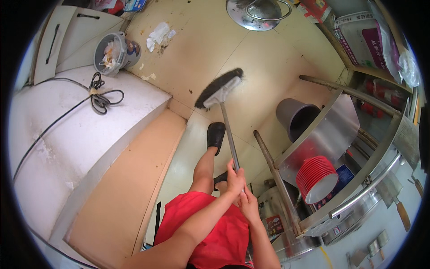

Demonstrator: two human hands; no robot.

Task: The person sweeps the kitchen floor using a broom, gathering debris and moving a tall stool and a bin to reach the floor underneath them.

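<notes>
Both of my hands are closed around the handle of a broom (pixel 230 141). My left hand (pixel 235 179) grips higher on the shaft, and my right hand (pixel 249 202) holds it just below, close to the red apron (pixel 208 232). The broom's grey head (pixel 222 93) with its dark bristles (pixel 215 88) rests on the tiled floor (pixel 268 60), ahead of a black clog (pixel 215 134) on one foot. Crumpled white tissue (pixel 159 35) and dark debris lie on the floor beyond the head, up and to the left.
A bucket with rubbish (pixel 131 53) stands beside the white ledge (pixel 134 101), which carries a coiled cable (pixel 99 95). To the right are a grey bin (pixel 289 112) and a steel rack (pixel 322 127) holding stacked red bowls (pixel 312 178). A metal lid (pixel 257 16) is at the top.
</notes>
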